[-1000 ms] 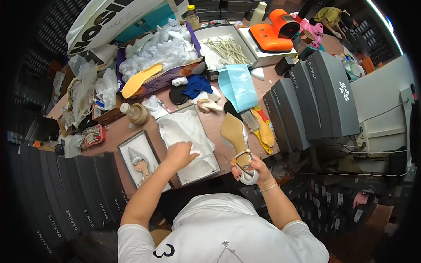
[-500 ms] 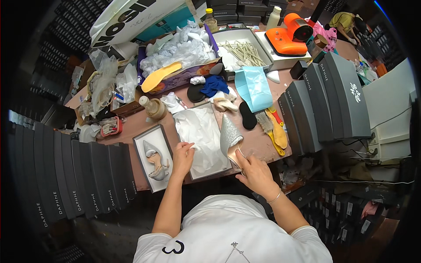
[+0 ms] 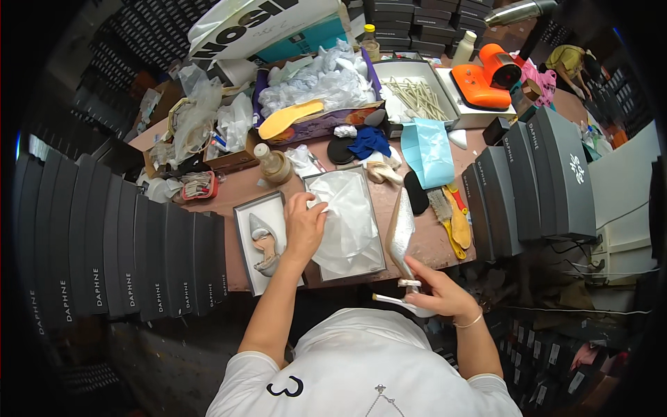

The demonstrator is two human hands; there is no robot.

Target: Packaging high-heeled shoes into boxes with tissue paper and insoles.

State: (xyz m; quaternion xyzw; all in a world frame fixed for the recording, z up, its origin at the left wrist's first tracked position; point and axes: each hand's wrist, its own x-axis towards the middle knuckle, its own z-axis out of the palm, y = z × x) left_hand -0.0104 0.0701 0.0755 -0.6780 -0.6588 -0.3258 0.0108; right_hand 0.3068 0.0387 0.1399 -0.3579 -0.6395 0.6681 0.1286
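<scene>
My right hand [image 3: 446, 295] grips a silver, glittery high-heeled shoe [image 3: 399, 233] by its back part. The shoe is turned on its side, with the pointed toe away from me and the thin heel sticking out to the left. My left hand [image 3: 304, 228] has its fingers closed on the left edge of white tissue paper [image 3: 345, 219], which lies in an open shallow grey box [image 3: 377, 243]. Left of it, a matching silver shoe [image 3: 264, 243] rests in a narrower white-lined box part [image 3: 243, 226], partly behind my left forearm.
Grey shoeboxes stand in rows at left [image 3: 114, 250] and right [image 3: 559, 174]. Beyond the tissue are a glass bottle [image 3: 273, 165], a crumpled-paper-filled purple box [image 3: 260, 97], a blue sheet [image 3: 427, 153] and an orange machine [image 3: 479, 87]. A brush [image 3: 442, 210] lies at right.
My right hand has drawn the shoe nearer to me and rolled it, so its side and heel show instead of its opening. My left hand has moved up along the tissue edge.
</scene>
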